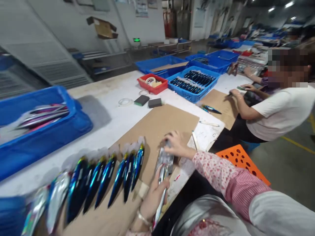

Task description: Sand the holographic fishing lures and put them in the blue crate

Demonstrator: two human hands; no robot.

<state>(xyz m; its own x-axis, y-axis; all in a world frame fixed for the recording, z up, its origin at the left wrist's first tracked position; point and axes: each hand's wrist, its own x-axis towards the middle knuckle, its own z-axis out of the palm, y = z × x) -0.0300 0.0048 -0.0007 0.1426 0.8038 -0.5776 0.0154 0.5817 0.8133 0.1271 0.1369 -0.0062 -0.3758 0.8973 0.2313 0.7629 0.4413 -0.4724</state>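
Note:
My left hand point(156, 191) is closed around a slim silver fishing lure point(161, 200), held at a slant near the table's front edge. Just beyond the lure's upper end is a grey, scuffed block point(165, 159). The bent fingers of my right hand point(176, 144) are closed over this block's far end; their tips are blurred. To the left, several shiny blue fishing lures point(105, 180) lie side by side, clear lips pointing away from me. Silver lures point(57, 200) continue the row at the lower left. Brown cardboard point(157, 123) lies under the work.
A blue bin point(44, 147) with pink and silver lures stands at left. Two dark sanding blocks point(149, 101), a red tray point(154, 86) and a blue crate of lures point(194, 95) lie beyond. A co-worker point(278, 108) sits at right, near an orange perforated stool point(242, 162).

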